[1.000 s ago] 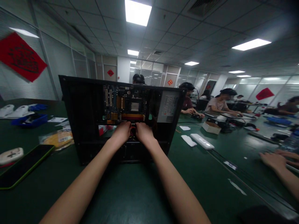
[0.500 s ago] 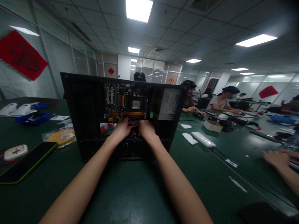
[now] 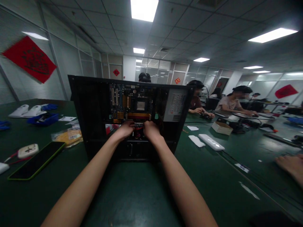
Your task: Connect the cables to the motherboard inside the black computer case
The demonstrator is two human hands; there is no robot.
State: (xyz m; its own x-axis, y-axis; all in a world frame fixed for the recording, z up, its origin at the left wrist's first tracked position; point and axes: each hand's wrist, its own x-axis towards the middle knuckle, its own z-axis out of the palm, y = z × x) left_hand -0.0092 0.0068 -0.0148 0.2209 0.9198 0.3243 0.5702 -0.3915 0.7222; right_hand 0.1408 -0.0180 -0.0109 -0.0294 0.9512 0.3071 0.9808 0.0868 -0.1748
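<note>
Two bare hands reach into one open black computer case (image 3: 91, 108), which stands upright at twelve o'clock on a green surface (image 3: 132, 189), its open side facing the wearer. The left hand (image 3: 127, 128) and right hand (image 3: 151, 130) are low in the case, just beside each other, near one bundle of dark and red wires (image 3: 138, 135). Each grip is narrow, fingers curled inward; whether either one pinches anything cannot be told. Above the hands is one circuit board (image 3: 130, 105); at their one o'clock, one labelled metal box (image 3: 174, 105).

At nine to ten o'clock lie one green-edged phone (image 3: 36, 160), one small white case (image 3: 28, 150), one yellow packet (image 3: 68, 137) and one blue tray (image 3: 40, 123). At two o'clock are one long white device (image 3: 211, 142) and one pale carton (image 3: 221, 130). Farther off sit two people (image 3: 233, 103); at three o'clock, another person's hand (image 3: 291, 165) rests by the margin.

Glass partitions (image 3: 66, 56) surround the room, with at least four red papers (image 3: 32, 59) and six lit ceiling panels (image 3: 144, 9).

The case's upper rim rises above both hands, and a crossbar runs beneath them. Dark space lies either side of them inside. Green surface shows between the forearms, and a strip of it separates case from white device.
</note>
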